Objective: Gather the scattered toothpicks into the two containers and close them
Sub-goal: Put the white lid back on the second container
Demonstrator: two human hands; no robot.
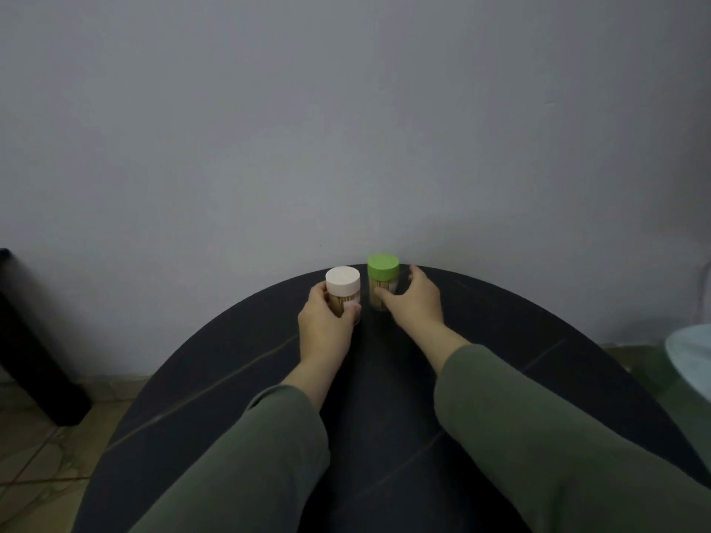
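Two small clear containers filled with toothpicks stand upright at the far edge of the dark round table. The left container has a white lid on it, and my left hand grips its body with fingers and thumb curled round it. The right container carries a green lid. My right hand wraps around this green-lidded container, thumb at the front and fingers behind. No loose toothpicks show on the table.
A grey wall rises just behind the table. A dark piece of furniture stands on the tiled floor at the left. A pale bluish object sits at the right edge.
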